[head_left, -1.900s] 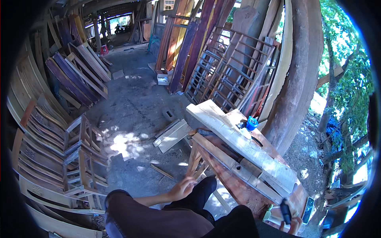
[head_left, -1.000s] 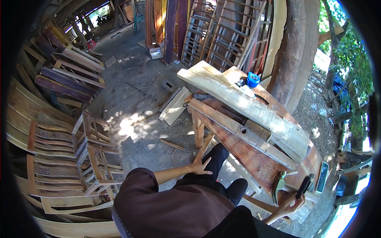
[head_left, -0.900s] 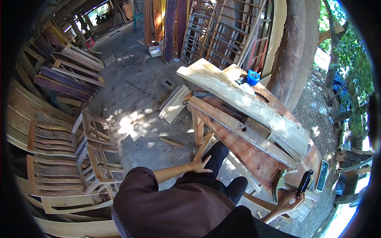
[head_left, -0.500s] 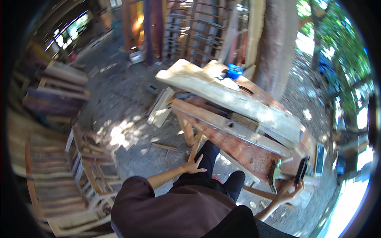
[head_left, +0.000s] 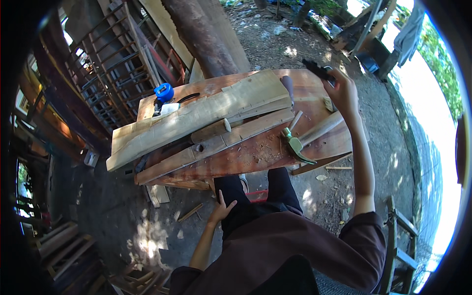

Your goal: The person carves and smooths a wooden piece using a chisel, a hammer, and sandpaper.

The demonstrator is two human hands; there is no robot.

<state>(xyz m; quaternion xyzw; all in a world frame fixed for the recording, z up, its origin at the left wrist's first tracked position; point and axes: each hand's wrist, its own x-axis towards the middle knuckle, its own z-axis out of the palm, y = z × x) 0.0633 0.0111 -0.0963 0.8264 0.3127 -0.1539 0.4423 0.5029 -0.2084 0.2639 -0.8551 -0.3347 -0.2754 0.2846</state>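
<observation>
While the right hand is closing its fingers around a black object, that object is jutting out over the far right edge of the desk. A hammer is lying nearer the body, and a pale plank is stretching leftward, a blue rounded object sitting behind it. The left hand is resting half open on the thigh.

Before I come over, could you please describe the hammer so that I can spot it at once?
Start at the reddish wooden table and go to its right half. There, between the right end of the holed wooden beam and the table's near edge, lies the hammer. Its greenish metal head with a curved claw sets it apart from the beam and the pale plank.
</observation>
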